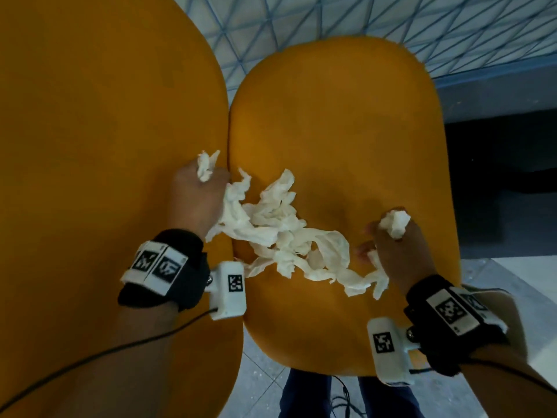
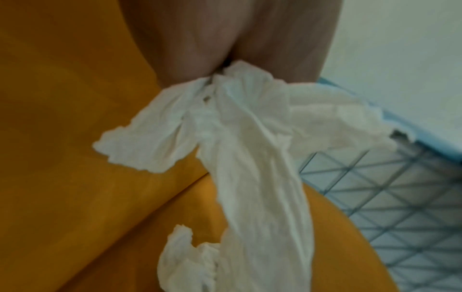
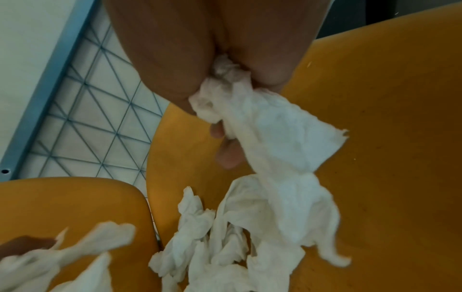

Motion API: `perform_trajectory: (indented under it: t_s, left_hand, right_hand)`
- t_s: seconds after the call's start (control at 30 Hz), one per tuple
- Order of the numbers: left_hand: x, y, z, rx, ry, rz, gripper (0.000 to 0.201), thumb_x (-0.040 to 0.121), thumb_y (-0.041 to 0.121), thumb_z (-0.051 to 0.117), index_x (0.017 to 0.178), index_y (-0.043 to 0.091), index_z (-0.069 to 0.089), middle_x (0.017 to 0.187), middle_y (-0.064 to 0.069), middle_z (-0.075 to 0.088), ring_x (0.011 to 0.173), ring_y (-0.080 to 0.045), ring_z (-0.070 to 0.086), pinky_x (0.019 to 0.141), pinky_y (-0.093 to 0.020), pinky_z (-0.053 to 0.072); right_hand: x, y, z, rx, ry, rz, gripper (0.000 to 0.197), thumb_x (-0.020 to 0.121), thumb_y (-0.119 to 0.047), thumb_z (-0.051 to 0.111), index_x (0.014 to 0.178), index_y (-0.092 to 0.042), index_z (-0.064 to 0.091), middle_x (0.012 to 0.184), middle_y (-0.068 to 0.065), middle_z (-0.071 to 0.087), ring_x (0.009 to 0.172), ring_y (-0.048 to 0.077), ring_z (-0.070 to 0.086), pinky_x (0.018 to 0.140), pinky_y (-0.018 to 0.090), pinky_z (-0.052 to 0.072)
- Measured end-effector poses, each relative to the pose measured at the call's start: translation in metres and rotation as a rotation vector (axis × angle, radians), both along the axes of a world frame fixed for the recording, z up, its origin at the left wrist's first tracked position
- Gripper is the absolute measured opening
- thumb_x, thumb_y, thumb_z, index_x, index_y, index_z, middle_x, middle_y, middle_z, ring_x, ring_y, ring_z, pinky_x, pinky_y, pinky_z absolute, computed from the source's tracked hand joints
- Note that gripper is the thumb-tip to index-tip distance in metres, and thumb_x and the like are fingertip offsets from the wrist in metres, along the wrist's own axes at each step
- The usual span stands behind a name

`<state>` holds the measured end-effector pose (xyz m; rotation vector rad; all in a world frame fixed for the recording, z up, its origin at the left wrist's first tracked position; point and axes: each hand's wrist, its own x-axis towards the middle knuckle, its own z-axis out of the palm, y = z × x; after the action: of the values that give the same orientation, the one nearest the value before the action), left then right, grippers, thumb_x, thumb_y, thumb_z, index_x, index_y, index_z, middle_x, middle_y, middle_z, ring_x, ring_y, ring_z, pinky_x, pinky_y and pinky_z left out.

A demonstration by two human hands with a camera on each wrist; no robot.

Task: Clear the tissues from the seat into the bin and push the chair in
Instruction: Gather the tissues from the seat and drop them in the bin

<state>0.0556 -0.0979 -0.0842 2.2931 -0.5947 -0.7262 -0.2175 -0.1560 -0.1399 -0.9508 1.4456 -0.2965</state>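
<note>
Crumpled white tissues (image 1: 286, 233) trail across the orange chair seat (image 1: 346, 131) between my two hands. My left hand (image 1: 199, 191) grips one end of them at the seat's left edge, and a tuft sticks out above its fist. In the left wrist view the tissue (image 2: 250, 138) hangs down from the closed fingers. My right hand (image 1: 394, 245) holds a wad of tissue (image 1: 394, 223) and the strip's other end near the seat's right side. The right wrist view shows that tissue (image 3: 270, 130) pinched in the fingers (image 3: 227, 158), with more tissues (image 3: 212, 247) lying on the seat. No bin is in view.
A second orange seat (image 1: 105, 131) stands close on the left, almost touching the first. Beyond both is a pale surface with a blue triangular grid (image 1: 301, 22). A dark area (image 1: 500, 152) lies at the right, grey floor tiles (image 1: 262, 393) and my legs below.
</note>
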Motion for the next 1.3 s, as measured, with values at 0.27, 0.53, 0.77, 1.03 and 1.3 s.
perform_trajectory:
  t_s: [0.27,0.53,0.77,1.03,1.3]
  left_hand:
    - [-0.051,0.034,0.031,-0.148,0.136,0.057,0.014,0.09,0.016,0.064,0.082,0.026,0.068,0.079,0.01,0.07,0.072,-0.009,0.065,0.069,-0.032,0.053]
    - [-0.11,0.045,0.042,-0.129,0.18,-0.216,0.018,0.086,0.032,0.071,0.094,0.018,0.063,0.088,0.001,0.071,0.085,-0.014,0.069,0.076,-0.036,0.058]
    - [-0.167,0.049,0.048,-0.081,0.217,-0.574,0.027,0.088,0.046,0.065,0.086,0.02,0.068,0.077,0.003,0.069,0.079,-0.013,0.066,0.07,-0.029,0.053]
    - [-0.283,0.051,0.043,0.065,0.159,-1.111,0.058,0.09,0.058,0.054,0.056,0.018,0.029,0.052,0.005,0.031,0.05,-0.01,0.03,0.053,-0.033,0.03]
    - [-0.416,0.055,0.0,0.368,0.283,-1.464,0.014,0.075,0.035,0.051,0.073,0.026,0.039,0.078,0.002,0.046,0.075,-0.023,0.048,0.066,-0.035,0.039]
  right_hand:
    - [-0.018,0.02,0.015,-0.193,0.003,0.092,0.024,0.092,-0.008,0.038,0.084,-0.024,0.053,0.072,0.0,0.06,0.051,0.018,0.041,0.048,0.03,0.035]
    - [-0.035,0.048,0.054,-0.173,-0.027,0.002,0.039,0.084,-0.043,0.063,0.064,-0.017,0.043,0.058,-0.004,0.042,0.057,0.015,0.042,0.06,0.034,0.036]
    - [-0.081,0.088,0.063,-0.003,0.18,-0.205,0.054,0.082,-0.072,0.04,0.059,-0.024,0.051,0.064,0.002,0.057,0.059,0.018,0.053,0.062,0.033,0.044]
    - [-0.182,0.155,0.043,-0.035,0.216,-0.405,0.03,0.092,-0.037,0.056,0.079,-0.013,0.069,0.054,0.001,0.058,0.051,0.015,0.054,0.06,0.028,0.046]
    - [-0.286,0.212,-0.01,0.108,0.192,-0.761,0.019,0.072,-0.045,0.05,0.072,-0.026,0.054,0.069,-0.003,0.056,0.075,0.023,0.054,0.071,0.036,0.044]
